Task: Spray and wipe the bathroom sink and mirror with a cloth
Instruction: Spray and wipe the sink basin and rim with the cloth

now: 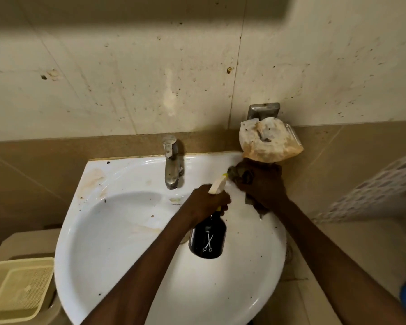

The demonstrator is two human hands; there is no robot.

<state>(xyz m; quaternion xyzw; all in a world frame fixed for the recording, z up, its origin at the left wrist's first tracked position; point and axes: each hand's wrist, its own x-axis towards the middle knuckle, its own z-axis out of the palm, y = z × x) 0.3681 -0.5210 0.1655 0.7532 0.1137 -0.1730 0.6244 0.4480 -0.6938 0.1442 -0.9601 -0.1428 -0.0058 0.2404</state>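
Left hand (206, 202) gripped my black round spray bottle (207, 240) over the white ceramic sink (117, 231); right hand (263, 184) clutched a dark crumpled cloth (238, 174) at its back-right corner.

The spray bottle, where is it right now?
In the head view, the spray bottle hangs over the sink, gripped by the left hand, right of the tap.

A white corner sink (117, 231), stained brown along its left rim and speckled with dark grit, carries a dull chrome tap (171, 160). A dark spray bottle (208, 240) with cream nozzle hangs above the basin. A dark cloth (242, 175) lies bunched on the right rim.
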